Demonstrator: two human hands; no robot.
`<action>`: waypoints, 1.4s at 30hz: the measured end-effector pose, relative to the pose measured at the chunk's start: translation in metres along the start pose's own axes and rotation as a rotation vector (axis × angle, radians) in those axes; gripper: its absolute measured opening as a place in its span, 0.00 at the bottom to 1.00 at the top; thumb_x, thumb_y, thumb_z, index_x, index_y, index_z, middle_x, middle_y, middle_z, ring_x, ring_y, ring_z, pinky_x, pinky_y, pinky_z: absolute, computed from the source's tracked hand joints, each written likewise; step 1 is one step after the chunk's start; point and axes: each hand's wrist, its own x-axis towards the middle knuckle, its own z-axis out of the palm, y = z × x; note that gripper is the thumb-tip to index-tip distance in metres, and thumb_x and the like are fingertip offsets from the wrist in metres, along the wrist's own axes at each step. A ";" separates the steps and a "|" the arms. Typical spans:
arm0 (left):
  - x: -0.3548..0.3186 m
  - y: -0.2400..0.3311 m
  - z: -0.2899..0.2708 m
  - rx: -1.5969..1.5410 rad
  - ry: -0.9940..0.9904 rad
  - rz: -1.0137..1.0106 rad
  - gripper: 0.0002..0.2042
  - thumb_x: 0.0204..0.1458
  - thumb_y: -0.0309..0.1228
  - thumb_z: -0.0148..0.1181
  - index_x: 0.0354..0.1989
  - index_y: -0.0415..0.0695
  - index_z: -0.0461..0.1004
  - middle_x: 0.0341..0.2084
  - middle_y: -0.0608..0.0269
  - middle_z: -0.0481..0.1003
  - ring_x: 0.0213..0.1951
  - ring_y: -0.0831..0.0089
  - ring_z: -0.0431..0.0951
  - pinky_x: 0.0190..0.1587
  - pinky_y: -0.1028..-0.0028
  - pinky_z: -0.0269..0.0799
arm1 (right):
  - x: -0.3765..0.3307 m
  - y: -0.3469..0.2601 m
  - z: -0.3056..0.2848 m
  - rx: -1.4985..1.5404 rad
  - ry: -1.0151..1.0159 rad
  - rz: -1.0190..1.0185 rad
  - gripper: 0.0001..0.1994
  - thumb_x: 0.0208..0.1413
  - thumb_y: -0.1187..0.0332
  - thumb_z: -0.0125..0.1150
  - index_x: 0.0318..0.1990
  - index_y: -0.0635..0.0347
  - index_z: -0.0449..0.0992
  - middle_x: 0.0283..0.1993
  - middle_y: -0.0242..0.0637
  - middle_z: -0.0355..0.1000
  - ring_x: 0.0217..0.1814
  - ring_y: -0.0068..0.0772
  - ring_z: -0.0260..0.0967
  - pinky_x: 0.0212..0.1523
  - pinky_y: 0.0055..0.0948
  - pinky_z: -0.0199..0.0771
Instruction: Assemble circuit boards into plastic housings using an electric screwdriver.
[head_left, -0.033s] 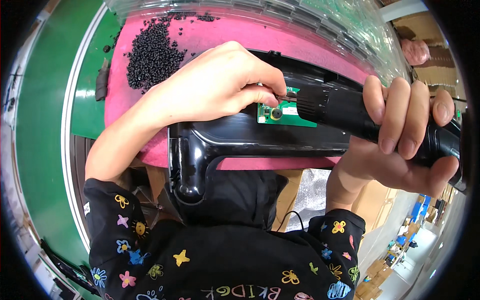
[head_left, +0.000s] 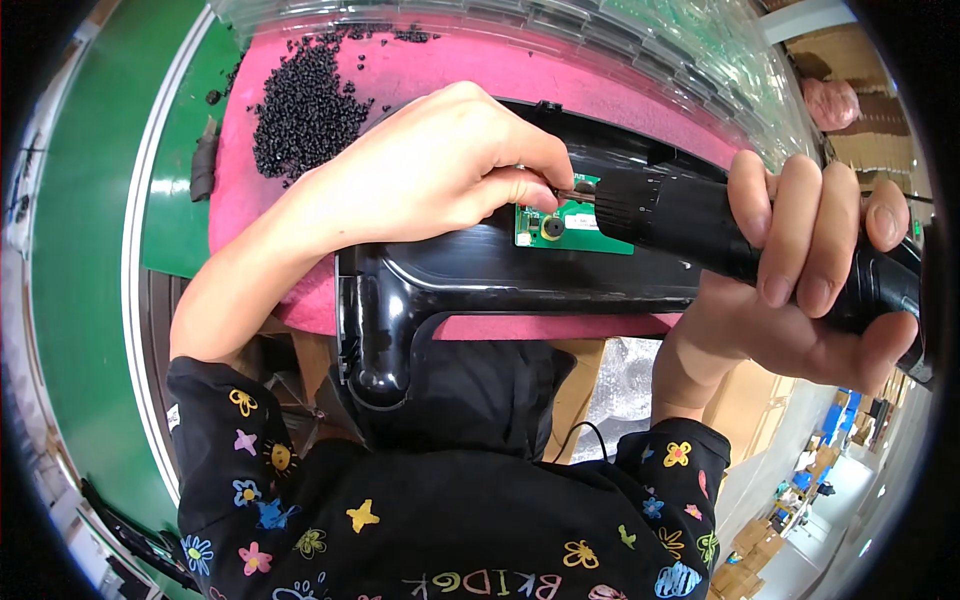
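My right hand is wrapped round a black electric screwdriver, held slanting with its nose to the left. The thin metal bit reaches my left hand, whose thumb and forefinger are pinched together at the bit's tip. What lies between these fingertips is hidden. Just beneath the bit sits a green circuit board with a round black-and-yellow part, inside a glossy black plastic housing. The screwdriver's nose and my left fingers cover part of the board.
A heap of small black screws lies at the far left of the pink mat. Clear plastic trays are stacked along the back. A dark wrapped roll is at the mat's left edge, on the green table.
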 end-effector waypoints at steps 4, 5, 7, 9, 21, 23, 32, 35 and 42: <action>0.000 0.007 -0.004 0.007 -0.051 -0.107 0.07 0.53 0.25 0.63 0.36 0.34 0.77 0.26 0.55 0.81 0.26 0.66 0.82 0.29 0.72 0.75 | 0.000 0.001 -0.002 0.004 -0.011 -0.010 0.22 0.52 0.48 0.63 0.45 0.55 0.70 0.23 0.22 0.65 0.22 0.18 0.59 0.35 0.24 0.56; 0.001 0.007 -0.004 -0.004 -0.072 -0.169 0.07 0.53 0.25 0.62 0.36 0.34 0.77 0.26 0.56 0.81 0.26 0.64 0.82 0.30 0.70 0.76 | 0.000 0.001 -0.004 0.010 -0.060 -0.008 0.22 0.52 0.48 0.62 0.45 0.55 0.70 0.24 0.22 0.65 0.23 0.18 0.59 0.35 0.24 0.56; -0.002 0.003 -0.003 0.029 -0.093 -0.179 0.06 0.54 0.26 0.61 0.36 0.34 0.76 0.26 0.56 0.80 0.27 0.62 0.81 0.32 0.69 0.76 | 0.002 0.004 -0.008 -0.006 -0.085 0.004 0.23 0.53 0.48 0.63 0.46 0.56 0.70 0.24 0.23 0.65 0.23 0.19 0.59 0.35 0.24 0.56; -0.002 -0.001 0.000 0.058 -0.119 -0.183 0.06 0.55 0.26 0.61 0.35 0.35 0.76 0.25 0.56 0.80 0.27 0.60 0.81 0.34 0.67 0.76 | 0.007 0.009 -0.020 -0.057 -0.173 0.026 0.23 0.55 0.48 0.62 0.49 0.56 0.71 0.25 0.23 0.65 0.25 0.19 0.59 0.36 0.26 0.57; -0.003 -0.002 0.003 0.206 0.041 -0.132 0.06 0.56 0.25 0.56 0.38 0.36 0.72 0.25 0.52 0.75 0.32 0.53 0.79 0.37 0.63 0.73 | 0.006 0.033 -0.026 -0.273 -0.100 0.069 0.19 0.61 0.52 0.50 0.48 0.58 0.69 0.24 0.27 0.62 0.22 0.23 0.57 0.33 0.30 0.58; -0.004 -0.004 0.003 0.222 0.043 -0.130 0.06 0.56 0.25 0.56 0.38 0.35 0.72 0.25 0.51 0.75 0.32 0.52 0.79 0.37 0.63 0.73 | 0.010 0.036 -0.026 -0.276 -0.128 0.091 0.17 0.62 0.54 0.50 0.47 0.58 0.68 0.24 0.28 0.63 0.22 0.23 0.57 0.33 0.30 0.59; -0.007 -0.002 0.004 0.259 0.028 -0.189 0.07 0.56 0.26 0.57 0.37 0.34 0.73 0.29 0.45 0.76 0.38 0.44 0.77 0.41 0.57 0.72 | 0.029 0.047 -0.032 -0.206 -0.210 0.253 0.18 0.62 0.51 0.51 0.48 0.57 0.69 0.24 0.25 0.61 0.22 0.19 0.55 0.33 0.27 0.58; -0.005 0.000 0.003 0.278 -0.010 -0.241 0.07 0.55 0.26 0.57 0.37 0.34 0.73 0.30 0.44 0.77 0.38 0.44 0.77 0.41 0.56 0.72 | 0.038 0.048 -0.039 -0.165 -0.373 0.278 0.18 0.62 0.52 0.51 0.48 0.57 0.70 0.24 0.25 0.61 0.23 0.19 0.56 0.33 0.27 0.59; -0.007 0.001 0.003 0.241 0.011 -0.222 0.07 0.55 0.26 0.58 0.36 0.33 0.74 0.29 0.44 0.77 0.37 0.44 0.77 0.40 0.57 0.72 | 0.024 0.055 -0.004 -0.184 0.056 0.261 0.18 0.57 0.58 0.60 0.45 0.62 0.68 0.19 0.31 0.61 0.18 0.23 0.56 0.24 0.26 0.60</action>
